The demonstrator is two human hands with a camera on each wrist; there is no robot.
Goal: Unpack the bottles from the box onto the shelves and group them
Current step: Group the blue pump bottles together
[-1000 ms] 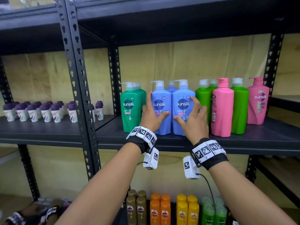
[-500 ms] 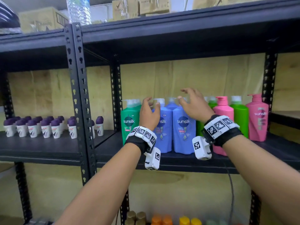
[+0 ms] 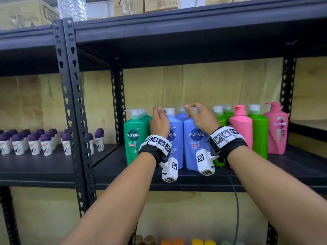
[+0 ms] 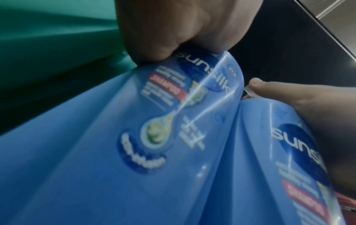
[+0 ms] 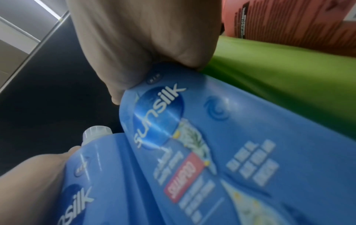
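Two blue Sunsilk pump bottles stand side by side on the black shelf (image 3: pixel 123 181). My left hand (image 3: pixel 159 121) grips the top of the left blue bottle (image 3: pixel 177 124), with the palm on its shoulder (image 4: pixel 134 144). My right hand (image 3: pixel 200 117) curls over the pump of the right blue bottle (image 3: pixel 191 147), which fills the right wrist view (image 5: pixel 231 144). A third blue bottle (image 3: pixel 181 114) stands behind them. A dark green bottle (image 3: pixel 134 138) is on the left. Light green bottles (image 3: pixel 259 135) and pink bottles (image 3: pixel 241 128) are on the right. The pump heads are hidden by my fingers.
Several small white bottles with purple caps (image 3: pixel 33 144) stand on the left shelf. A perforated black post (image 3: pixel 74 103) divides the two bays. The upper shelf (image 3: pixel 177 27) is close overhead and carries cardboard boxes (image 3: pixel 23 13). Tops of orange and yellow bottles (image 3: pixel 196 242) show on the shelf below.
Both hands have slid up from the bodies of the two blue bottles to their tops, and the fingers have curled round the pumps. My view has tilted upward.
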